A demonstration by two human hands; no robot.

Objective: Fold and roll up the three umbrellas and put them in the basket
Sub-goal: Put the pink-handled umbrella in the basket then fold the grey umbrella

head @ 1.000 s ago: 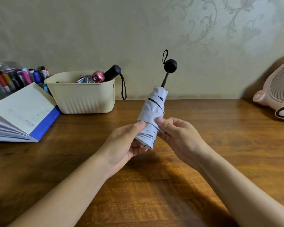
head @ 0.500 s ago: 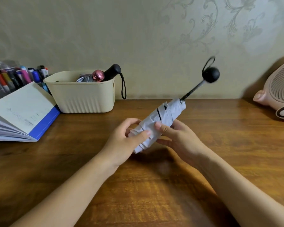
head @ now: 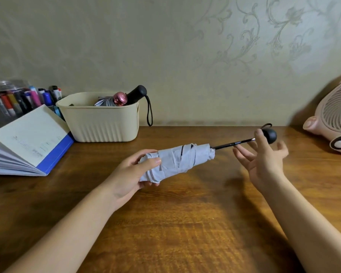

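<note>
My left hand (head: 135,174) grips the left end of a rolled pale grey umbrella (head: 181,160), held nearly level above the wooden table. Its thin dark shaft sticks out to the right and ends in a round black handle (head: 270,134) with a loop. My right hand (head: 264,160) hovers at that handle with fingers spread, the thumb up against the ball, gripping nothing. At the back left stands the cream basket (head: 98,125). Inside it lie two umbrellas, one with a pink handle (head: 120,98) and one with a black handle (head: 137,93) whose strap hangs over the rim.
An open book with a blue cover (head: 28,142) lies left of the basket, with a jar of markers (head: 18,99) behind it. A pink desk fan (head: 335,123) stands at the right edge. The wall runs along the table's far side.
The umbrella has swung from upright to nearly level, handle going right and down. My right hand let go of the canopy and moved out to the handle.
</note>
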